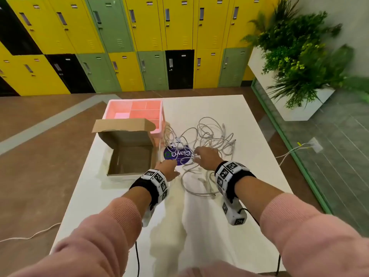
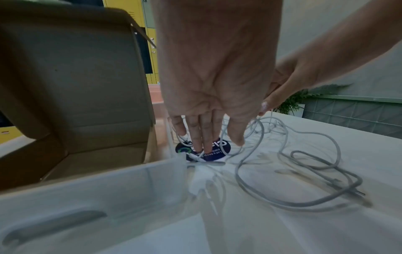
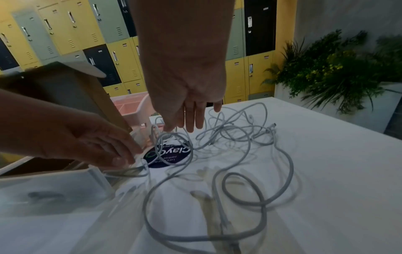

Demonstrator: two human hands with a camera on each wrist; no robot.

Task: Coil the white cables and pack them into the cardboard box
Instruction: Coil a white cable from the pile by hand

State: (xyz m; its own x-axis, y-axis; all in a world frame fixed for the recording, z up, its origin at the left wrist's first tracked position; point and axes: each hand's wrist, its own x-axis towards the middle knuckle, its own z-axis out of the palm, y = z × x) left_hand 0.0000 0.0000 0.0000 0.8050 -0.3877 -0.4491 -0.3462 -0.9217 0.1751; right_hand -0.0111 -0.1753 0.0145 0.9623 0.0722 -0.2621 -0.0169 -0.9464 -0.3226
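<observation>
A loose tangle of white cables (image 1: pixel 207 140) sprawls across the white bench (image 1: pixel 249 156), uncoiled, its loops running from beside the pink divided tray (image 1: pixel 137 110) toward the near edge. Part of the tangle crosses a round dark-blue sticker (image 1: pixel 177 154) on the bench top. Just left of the sticker stands the cardboard box (image 1: pixel 129 156), its lid flap raised, nothing visible inside. The left hand (image 1: pixel 166 168) reaches in beside the box's right wall, fingers (image 2: pixel 202 135) straight and close together, tips down on the sticker and touching a cable end there; its grip is spread flat, not closed on anything. The right hand (image 1: pixel 207 156) hovers over the middle of the tangle, fingers (image 3: pixel 191 118) extended downward and relaxed, tips at the uppermost loops; whether they touch a cable cannot be told. Yellow, green and black lockers (image 1: pixel 139 43) line the wall behind, with a potted plant (image 1: pixel 299 56) at right.
</observation>
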